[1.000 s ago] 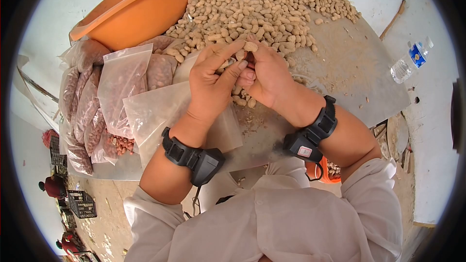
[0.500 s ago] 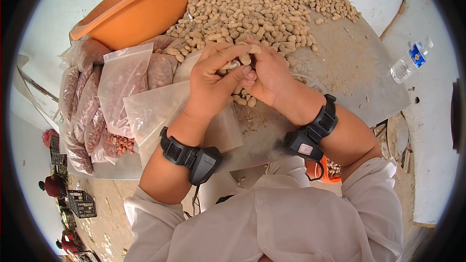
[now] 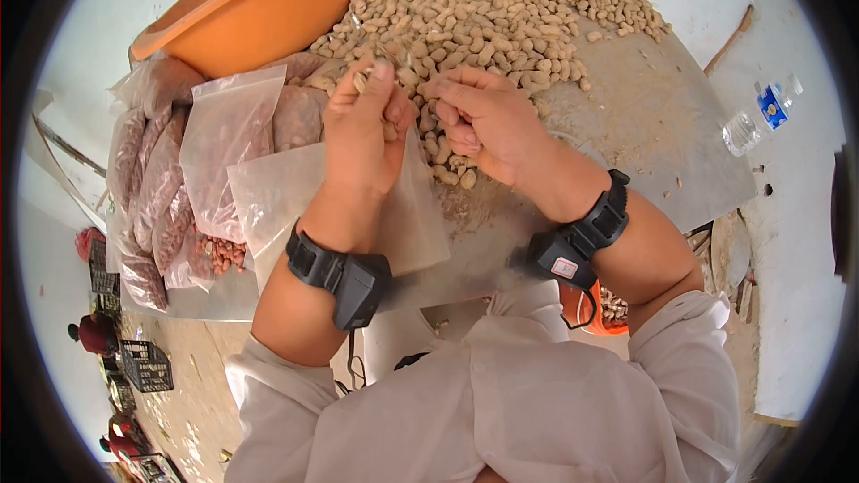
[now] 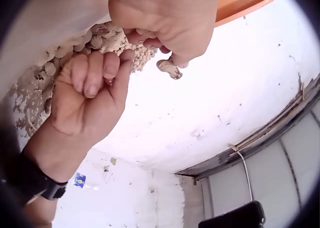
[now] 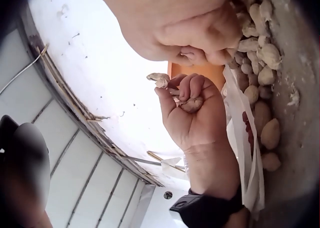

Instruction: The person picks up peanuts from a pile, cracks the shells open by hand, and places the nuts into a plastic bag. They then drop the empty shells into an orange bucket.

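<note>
My left hand (image 3: 362,130) pinches a cracked peanut shell (image 5: 159,80) between thumb and forefinger. Under its curled fingers lie more peanuts (image 5: 191,105), tucked against the palm. To the right, my right hand (image 3: 497,121) has its fingers curled in, at the near edge of the peanut heap (image 3: 483,9). A small reddish bit, looking like a peanut kernel (image 4: 109,81), shows between its fingers and thumb; the rest of its grip is hidden. A few unshelled peanuts (image 3: 447,174) lie on the table just below the hands.
Several plastic bags of red kernels (image 3: 228,156) stand at the left, with loose kernels (image 3: 224,253) beside them. A flat clear bag (image 3: 277,197) lies by my left forearm. An orange basin (image 3: 259,13) is behind them. A bucket (image 3: 595,309) sits below the table edge, a water bottle (image 3: 761,116) far right.
The hands were together over a peanut and have now parted. My left hand has moved left with the shell at its fingertips; my right fingers have curled in.
</note>
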The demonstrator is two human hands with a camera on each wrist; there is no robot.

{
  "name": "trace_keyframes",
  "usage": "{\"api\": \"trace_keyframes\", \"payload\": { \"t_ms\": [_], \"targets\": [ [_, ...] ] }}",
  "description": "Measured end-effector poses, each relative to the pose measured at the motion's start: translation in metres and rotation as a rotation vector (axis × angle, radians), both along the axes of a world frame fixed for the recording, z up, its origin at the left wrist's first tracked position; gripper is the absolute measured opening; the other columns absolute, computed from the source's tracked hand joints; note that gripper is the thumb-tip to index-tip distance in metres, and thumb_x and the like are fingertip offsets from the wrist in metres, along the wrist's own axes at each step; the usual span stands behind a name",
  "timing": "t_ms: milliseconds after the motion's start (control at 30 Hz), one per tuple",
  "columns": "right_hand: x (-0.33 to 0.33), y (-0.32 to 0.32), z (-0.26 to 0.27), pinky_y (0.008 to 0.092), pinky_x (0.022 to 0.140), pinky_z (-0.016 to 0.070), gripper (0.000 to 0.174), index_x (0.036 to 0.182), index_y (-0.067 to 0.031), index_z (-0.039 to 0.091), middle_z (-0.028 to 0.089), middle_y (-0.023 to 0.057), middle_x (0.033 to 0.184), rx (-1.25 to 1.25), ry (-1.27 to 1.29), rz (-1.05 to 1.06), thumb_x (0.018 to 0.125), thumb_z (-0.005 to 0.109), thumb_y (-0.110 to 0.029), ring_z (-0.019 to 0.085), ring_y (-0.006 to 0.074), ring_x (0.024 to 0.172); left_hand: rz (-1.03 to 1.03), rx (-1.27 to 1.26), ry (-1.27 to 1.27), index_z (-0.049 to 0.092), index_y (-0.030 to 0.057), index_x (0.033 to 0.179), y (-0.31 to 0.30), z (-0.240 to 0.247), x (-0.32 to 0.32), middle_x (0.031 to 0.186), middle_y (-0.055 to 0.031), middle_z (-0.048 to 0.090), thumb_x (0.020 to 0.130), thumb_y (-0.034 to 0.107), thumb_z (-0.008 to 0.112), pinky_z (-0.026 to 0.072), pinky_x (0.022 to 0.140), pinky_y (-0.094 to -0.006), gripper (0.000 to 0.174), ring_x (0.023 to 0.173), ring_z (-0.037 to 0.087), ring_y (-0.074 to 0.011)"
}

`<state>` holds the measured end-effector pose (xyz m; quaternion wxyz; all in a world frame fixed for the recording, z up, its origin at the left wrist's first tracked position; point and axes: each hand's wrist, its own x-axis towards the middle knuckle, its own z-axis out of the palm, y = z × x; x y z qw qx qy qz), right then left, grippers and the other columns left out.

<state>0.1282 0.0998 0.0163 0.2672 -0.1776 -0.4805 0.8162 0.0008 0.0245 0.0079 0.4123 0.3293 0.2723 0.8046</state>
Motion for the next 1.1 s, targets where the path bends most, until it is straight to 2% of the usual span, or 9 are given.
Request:
{"api": "trace_keyframes", "payload": {
  "t_ms": [167,267,367,467,567,667,767,967,1100],
  "targets": [
    [-0.001,0.0,0.002,0.022,0.046,0.0332,0.013,0.084,-0.0008,0.061,0.049,-0.0005,0.062,0.69,-0.427,0.065,0.084,0.055,-0.013,0.041,0.0057,0.051,0.015,0.036,-0.258,0.051,0.005,0.095,-0.002,0.008,-0.011,0.083,-0.0025,0.052,0.092,0.019,0.05,0.0317,0.052,-0.0218,0.015,0.059,0.036,-0.0093],
    [-0.003,0.005,0.003,0.0241,0.052,0.0395,0.014,0.082,0.0015,0.062,0.056,0.0014,0.066,1.065,-0.491,0.129,0.08,0.058,-0.011,0.047,0.0074,0.057,0.031,0.061,-0.275,0.05,0.0038,0.096,-0.003,0.011,-0.021,0.086,-0.0051,0.053,0.093,0.022,0.048,0.0325,0.052,-0.0222,0.019,0.059,0.037,-0.0095],
    [-0.005,-0.002,0.014,0.0261,0.057,0.042,0.014,0.086,0.0014,0.063,0.06,0.0023,0.069,1.123,-0.698,0.322,0.078,0.059,-0.01,0.05,0.0085,0.061,0.029,0.101,-0.292,0.049,0.0031,0.095,-0.004,0.013,-0.027,0.087,-0.0064,0.054,0.093,0.023,0.047,0.0328,0.052,-0.0224,0.02,0.058,0.037,-0.0095],
    [-0.01,-0.004,0.013,0.0255,0.058,0.0427,0.017,0.09,0.003,0.063,0.062,0.0041,0.072,1.104,-0.692,0.345,0.08,0.057,-0.01,0.053,0.0091,0.064,0.048,0.126,-0.343,0.049,0.0031,0.095,-0.005,0.013,-0.032,0.085,-0.0057,0.052,0.094,0.023,0.046,0.0325,0.052,-0.0222,0.02,0.058,0.037,-0.0095],
    [-0.021,-0.003,0.0,0.0283,0.044,0.0393,0.018,0.091,0.0039,0.064,0.058,0.0072,0.062,1.039,-0.378,0.253,0.081,0.057,-0.01,0.05,0.0127,0.049,0.047,0.15,-0.405,0.049,0.0033,0.093,-0.006,0.014,-0.039,0.081,-0.0048,0.05,0.094,0.024,0.046,0.0323,0.052,-0.0224,0.021,0.058,0.037,-0.0097],
    [-0.026,-0.021,0.028,0.025,0.038,0.032,0.019,0.093,0.0043,0.062,0.052,0.0047,0.06,0.526,-0.517,0.4,0.083,0.056,-0.011,0.043,0.0103,0.045,0.042,0.186,-0.439,0.048,0.0037,0.091,-0.007,0.014,-0.047,0.078,-0.0041,0.047,0.094,0.024,0.046,0.0322,0.052,-0.0228,0.021,0.057,0.036,-0.01],
    [-0.035,-0.037,0.033,0.0203,0.037,0.0254,0.016,0.094,0.0017,0.059,0.046,0.0004,0.063,0.2,-0.456,0.327,0.086,0.052,-0.01,0.037,0.0059,0.047,0.068,0.208,-0.449,0.047,0.0036,0.09,-0.007,0.014,-0.05,0.077,-0.004,0.047,0.093,0.025,0.046,0.0321,0.052,-0.0231,0.022,0.057,0.036,-0.0102],
    [-0.055,-0.047,0.019,0.0263,0.05,0.0392,0.011,0.08,-0.001,0.055,0.05,0.0061,0.068,0.066,-0.366,0.014,0.085,0.053,-0.011,0.046,0.0148,0.055,0.08,0.215,-0.448,0.047,0.004,0.09,-0.007,0.013,-0.052,0.077,-0.0039,0.047,0.093,0.026,0.047,0.0323,0.052,-0.0234,0.022,0.057,0.036,-0.0102],
    [-0.05,-0.052,0.021,0.0325,0.076,0.0424,0.022,0.096,-0.0003,0.055,0.056,0.0108,0.092,0.086,-0.338,0.099,0.086,0.054,-0.02,0.052,0.0199,0.087,0.079,0.221,-0.437,0.048,0.0049,0.09,-0.007,0.013,-0.052,0.076,-0.0039,0.048,0.092,0.025,0.049,0.0328,0.052,-0.0234,0.02,0.057,0.037,-0.0103]
  ]
}}
